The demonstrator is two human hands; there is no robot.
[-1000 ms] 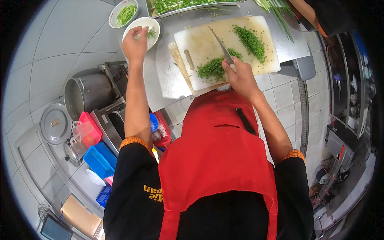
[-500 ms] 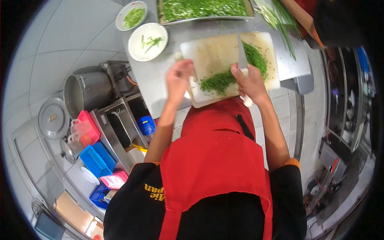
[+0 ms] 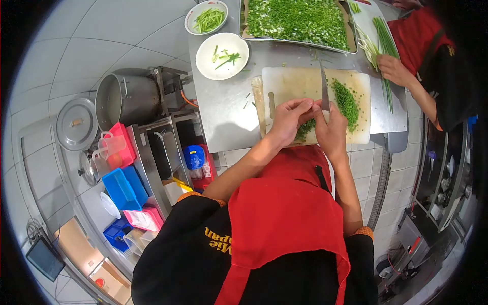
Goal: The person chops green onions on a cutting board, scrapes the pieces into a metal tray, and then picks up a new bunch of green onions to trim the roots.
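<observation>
One metal knife in right fingers, left fingers bunched, contents unclear, two chopped-green heaps on rectangular board, two round bowls

Yellow letters on the chest of my black shirt, upside down from where I look, read "Mie" and, in the line beneath as worn, "pan"; the bib of my red apron covers the ground beside them, so I can't tell what else stands there. The yellow mark on the blue lid is too small for me to read.
</observation>
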